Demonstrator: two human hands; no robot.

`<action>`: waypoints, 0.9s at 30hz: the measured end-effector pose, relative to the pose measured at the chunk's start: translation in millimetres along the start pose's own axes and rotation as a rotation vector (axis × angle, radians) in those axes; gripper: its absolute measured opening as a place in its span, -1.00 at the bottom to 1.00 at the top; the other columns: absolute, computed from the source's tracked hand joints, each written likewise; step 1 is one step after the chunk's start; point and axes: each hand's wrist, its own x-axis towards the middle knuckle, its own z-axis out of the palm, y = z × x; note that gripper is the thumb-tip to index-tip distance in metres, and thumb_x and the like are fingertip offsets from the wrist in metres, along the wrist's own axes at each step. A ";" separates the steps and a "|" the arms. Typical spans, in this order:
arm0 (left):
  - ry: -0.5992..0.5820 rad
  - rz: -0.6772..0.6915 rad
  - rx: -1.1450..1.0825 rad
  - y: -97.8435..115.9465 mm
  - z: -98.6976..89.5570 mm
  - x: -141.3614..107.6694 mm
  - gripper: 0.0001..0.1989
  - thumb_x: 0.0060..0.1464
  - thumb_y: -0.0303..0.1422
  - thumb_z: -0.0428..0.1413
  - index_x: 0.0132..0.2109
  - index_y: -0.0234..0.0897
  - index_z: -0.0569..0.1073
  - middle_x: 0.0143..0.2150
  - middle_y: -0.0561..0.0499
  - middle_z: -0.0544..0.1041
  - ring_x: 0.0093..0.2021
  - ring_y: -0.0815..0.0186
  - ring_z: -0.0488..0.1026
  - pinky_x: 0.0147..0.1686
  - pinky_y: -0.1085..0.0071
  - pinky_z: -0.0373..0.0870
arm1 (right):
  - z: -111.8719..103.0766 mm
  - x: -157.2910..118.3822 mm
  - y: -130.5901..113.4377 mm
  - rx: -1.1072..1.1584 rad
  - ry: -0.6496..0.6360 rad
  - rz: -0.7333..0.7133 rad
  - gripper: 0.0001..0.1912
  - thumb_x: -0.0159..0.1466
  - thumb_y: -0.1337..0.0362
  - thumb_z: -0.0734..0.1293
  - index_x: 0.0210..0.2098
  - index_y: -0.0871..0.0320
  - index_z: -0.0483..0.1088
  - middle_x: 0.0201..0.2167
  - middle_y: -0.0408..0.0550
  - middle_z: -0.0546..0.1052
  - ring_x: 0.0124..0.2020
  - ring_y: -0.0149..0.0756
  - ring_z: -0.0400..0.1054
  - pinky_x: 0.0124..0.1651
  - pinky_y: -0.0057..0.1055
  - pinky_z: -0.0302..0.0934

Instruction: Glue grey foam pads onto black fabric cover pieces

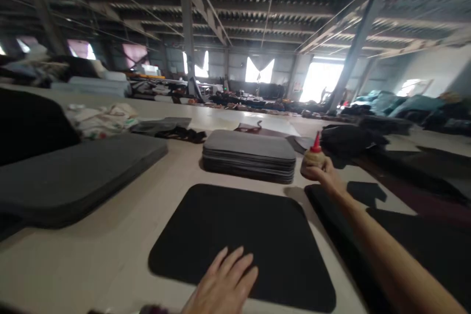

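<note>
A black rounded panel (253, 235) lies flat on the pale table (121, 250) in front of me. My left hand (224, 287) rests on its near edge, fingers slightly spread, palm down. My right hand (322, 171) is stretched out to the right and grips a squeeze bottle (312, 157) with a red pointed nozzle, held upright. The bottle is just right of a stack of grey rounded panels (248, 149), which stands beyond the black panel.
On the left is a thick dark grey stack (81, 171), with crumpled pale cloth (103, 117) behind it. Dark fabric (349, 142) lies bunched past my right hand. More dark pieces (423, 245) lie under and beside my right arm.
</note>
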 end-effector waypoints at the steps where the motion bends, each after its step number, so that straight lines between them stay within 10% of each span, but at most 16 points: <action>1: -0.079 -0.040 -0.090 6.4 -12.1 1.6 -0.29 0.24 0.15 0.01 0.37 -0.12 0.21 0.35 -0.04 0.30 0.35 0.05 0.22 0.34 0.08 0.22 | -1.0 -14.9 -8.6 0.065 -0.122 -0.027 -0.42 0.11 0.06 0.39 0.06 0.18 0.32 -0.07 0.08 0.49 -0.03 -0.02 0.38 0.01 -0.18 0.26; 6: -0.132 -0.196 -0.340 25.4 -37.3 1.6 -0.18 0.19 0.23 -0.01 0.38 -0.21 0.19 0.40 -0.13 0.21 0.44 0.03 -0.01 0.44 -0.05 -0.18 | 10.5 -86.7 -43.3 0.210 -0.566 0.028 -0.39 0.10 0.09 0.47 0.12 0.09 0.35 0.00 0.16 0.50 -0.04 0.05 0.42 -0.10 -0.18 0.33; 17: -0.142 -0.170 -0.241 28.7 -32.0 1.1 -0.19 0.21 0.24 -0.08 0.35 -0.26 0.22 0.39 -0.17 0.23 0.40 0.00 0.07 0.36 -0.04 0.00 | 65.1 -160.3 -101.6 0.176 -0.879 0.019 -0.45 0.05 0.15 0.48 -0.02 0.11 0.29 -0.27 -0.08 0.52 -0.32 -0.16 0.45 -0.38 -0.35 0.38; 27: -0.176 -0.173 -0.255 29.0 -35.2 2.4 -0.19 0.22 0.25 -0.12 0.35 -0.27 0.20 0.38 -0.17 0.22 0.41 -0.02 0.03 0.34 -0.07 0.00 | 104.9 -174.7 -105.7 0.347 -0.728 0.039 -0.48 0.20 -0.05 0.39 0.03 0.11 0.36 -0.27 -0.06 0.54 -0.30 -0.20 0.41 -0.37 -0.39 0.25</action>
